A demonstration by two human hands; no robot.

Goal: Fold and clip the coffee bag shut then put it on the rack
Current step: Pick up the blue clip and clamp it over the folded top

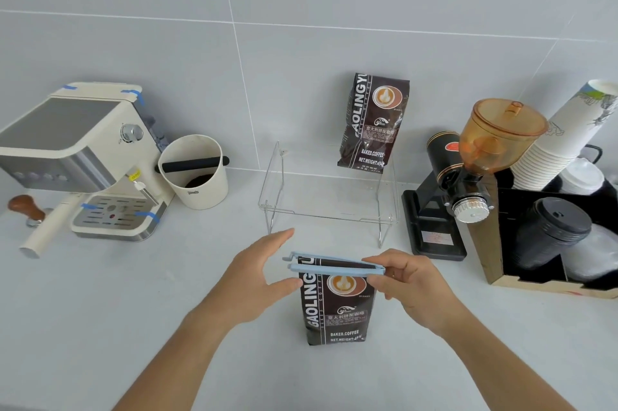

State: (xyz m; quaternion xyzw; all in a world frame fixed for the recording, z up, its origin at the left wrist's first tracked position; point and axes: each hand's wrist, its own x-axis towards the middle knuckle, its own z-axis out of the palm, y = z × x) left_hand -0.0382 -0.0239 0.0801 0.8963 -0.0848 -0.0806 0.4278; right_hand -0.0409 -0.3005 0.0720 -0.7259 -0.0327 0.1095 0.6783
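A dark brown coffee bag (336, 313) stands upright on the white counter in front of me. A long light blue clip (334, 266) lies across its folded top, its two arms still slightly apart at the left end. My right hand (409, 283) pinches the clip's right end. My left hand (259, 271) is at the clip's left end, thumb against the bag's left edge, fingers spread behind it. A clear acrylic rack (329, 191) stands behind, against the wall. A second, identical coffee bag (373, 122) sits on the rack's right part.
An espresso machine (77, 156) and a white knock box (194, 173) stand at the left, with a wooden-handled tamper (25, 206) beside them. A black grinder (461, 183) with an amber hopper and a box of cups and lids (555, 220) stand at the right.
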